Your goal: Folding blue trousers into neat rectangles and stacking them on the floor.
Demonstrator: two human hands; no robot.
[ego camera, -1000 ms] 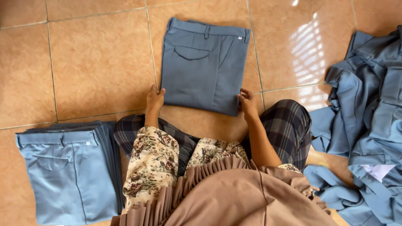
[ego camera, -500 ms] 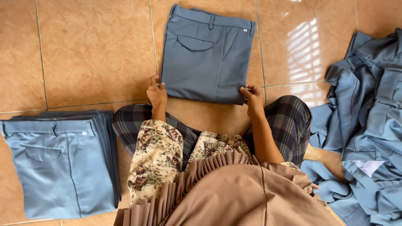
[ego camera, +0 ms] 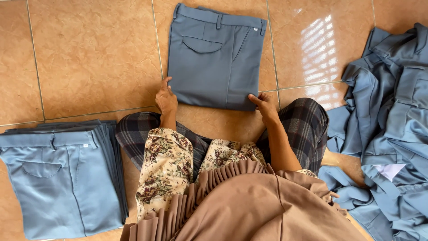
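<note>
Left hand [ego camera: 166, 99] and right hand [ego camera: 265, 105] press near corners of folded blue-grey trousers [ego camera: 216, 56] on tiled floor [ego camera: 89, 58]. Folded stack [ego camera: 60, 176] near left; unfolded heap [ego camera: 392, 125] right.

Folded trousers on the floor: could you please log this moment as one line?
left hand: touching folded trousers | right hand: gripping its lower corner | folded stack: person's left | unfolded pile: right
</note>
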